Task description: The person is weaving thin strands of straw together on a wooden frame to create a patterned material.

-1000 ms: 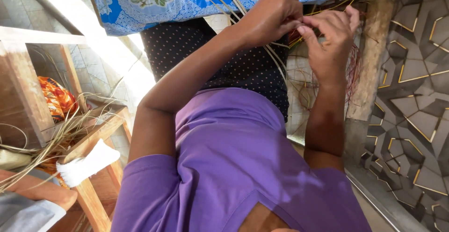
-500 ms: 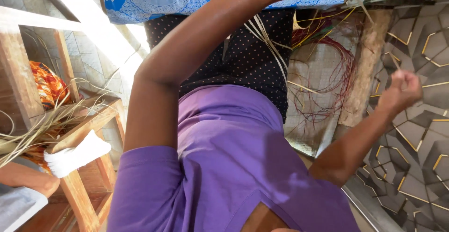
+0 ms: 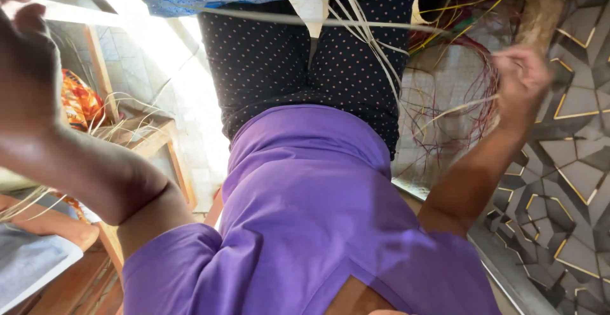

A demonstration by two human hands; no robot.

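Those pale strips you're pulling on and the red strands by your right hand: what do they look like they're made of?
The pale strips look like dried plant fibre, perhaps palm leaf or split cane: flat, matte, straw-coloured, bending stiffly. The red strands beside the right hand are thinner and rounder, possibly dyed fibre or plastic cord; motion blur leaves that open.

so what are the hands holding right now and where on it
The right hand pinches the end of a pale straw strip, though motion blur hides the exact grip. The left hand is raised to the side; a long strand runs toward it, but a hold cannot be told.
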